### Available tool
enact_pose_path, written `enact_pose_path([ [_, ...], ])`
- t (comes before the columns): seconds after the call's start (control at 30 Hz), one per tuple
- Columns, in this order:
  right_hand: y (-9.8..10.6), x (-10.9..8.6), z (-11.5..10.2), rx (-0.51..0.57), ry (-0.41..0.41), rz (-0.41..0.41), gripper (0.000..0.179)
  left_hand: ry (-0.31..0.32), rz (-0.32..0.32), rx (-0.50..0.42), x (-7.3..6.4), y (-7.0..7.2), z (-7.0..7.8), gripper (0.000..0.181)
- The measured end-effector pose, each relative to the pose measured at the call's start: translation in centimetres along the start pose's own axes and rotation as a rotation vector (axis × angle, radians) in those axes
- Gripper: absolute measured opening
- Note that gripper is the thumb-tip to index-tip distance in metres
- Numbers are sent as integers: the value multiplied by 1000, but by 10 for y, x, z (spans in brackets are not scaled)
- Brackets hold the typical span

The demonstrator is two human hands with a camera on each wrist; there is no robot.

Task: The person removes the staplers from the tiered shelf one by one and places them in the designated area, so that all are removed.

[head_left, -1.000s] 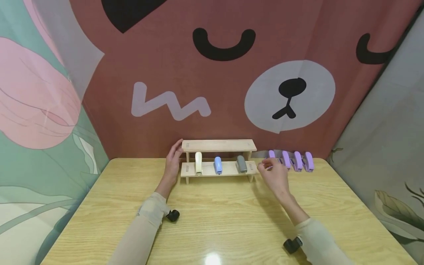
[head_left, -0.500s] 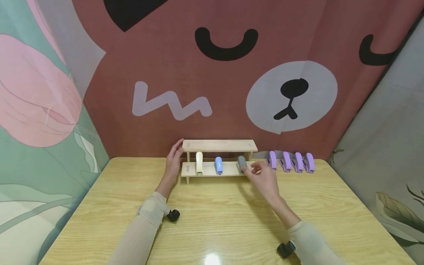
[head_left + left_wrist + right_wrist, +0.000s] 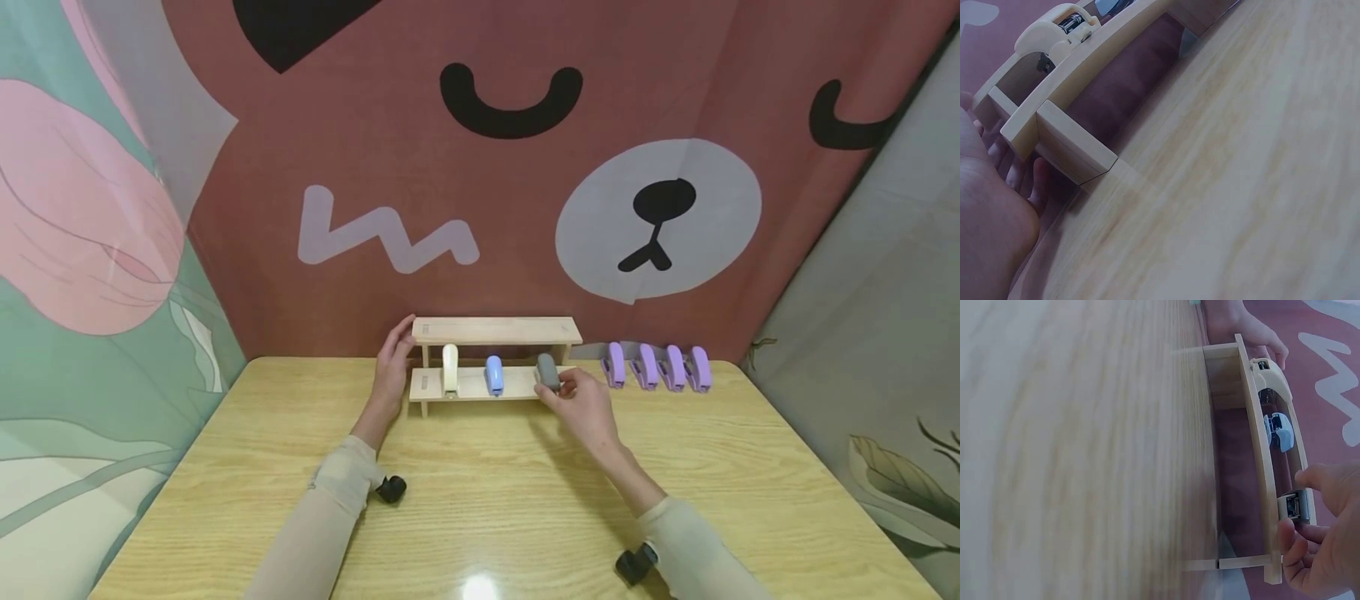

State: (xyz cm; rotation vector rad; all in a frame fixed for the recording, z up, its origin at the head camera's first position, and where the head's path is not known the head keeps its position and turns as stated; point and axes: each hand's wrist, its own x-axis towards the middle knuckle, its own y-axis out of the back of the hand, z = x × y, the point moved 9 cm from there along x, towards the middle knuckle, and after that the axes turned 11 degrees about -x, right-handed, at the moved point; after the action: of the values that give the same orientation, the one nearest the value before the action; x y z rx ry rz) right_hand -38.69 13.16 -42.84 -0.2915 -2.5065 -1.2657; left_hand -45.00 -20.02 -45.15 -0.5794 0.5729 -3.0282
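Observation:
A two-tier wooden rack (image 3: pixel 495 331) stands at the back of the table. On its lower board (image 3: pixel 472 385) sit a cream stapler (image 3: pixel 450 368), a blue stapler (image 3: pixel 494 375) and a grey stapler (image 3: pixel 547 372) at the right. My right hand (image 3: pixel 588 408) pinches the grey stapler, thumb on one side and fingers on the other, as the right wrist view also shows around the stapler (image 3: pixel 1294 505). At the rack's left end rests my left hand (image 3: pixel 389 371), its fingers fairly straight along the side; some fingertips are hidden behind the wood (image 3: pixel 1075 153).
Several purple staplers (image 3: pixel 647 367) stand in a row to the right of the rack. The wood-grain table (image 3: pixel 480 500) stretches in front. Behind hangs a curtain (image 3: pixel 375 150) with a bear print.
My right hand has moved left from beside the purple staplers to the grey stapler, where thumb and fingers have closed around it. The left hand has stayed at the rack's end.

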Motion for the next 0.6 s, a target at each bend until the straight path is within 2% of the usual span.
enact_pose_path([
  [0.33, 0, -1, 1, 33, 7, 24, 26, -12, 3, -1, 1, 2, -1, 47],
  [0.53, 2, -1, 2, 69, -10, 41, 20, -22, 8, -20, 11, 13, -24, 47],
  [0.6, 2, -1, 2, 77, -15, 43, 19, -26, 17, -4, 12, 14, -27, 46],
])
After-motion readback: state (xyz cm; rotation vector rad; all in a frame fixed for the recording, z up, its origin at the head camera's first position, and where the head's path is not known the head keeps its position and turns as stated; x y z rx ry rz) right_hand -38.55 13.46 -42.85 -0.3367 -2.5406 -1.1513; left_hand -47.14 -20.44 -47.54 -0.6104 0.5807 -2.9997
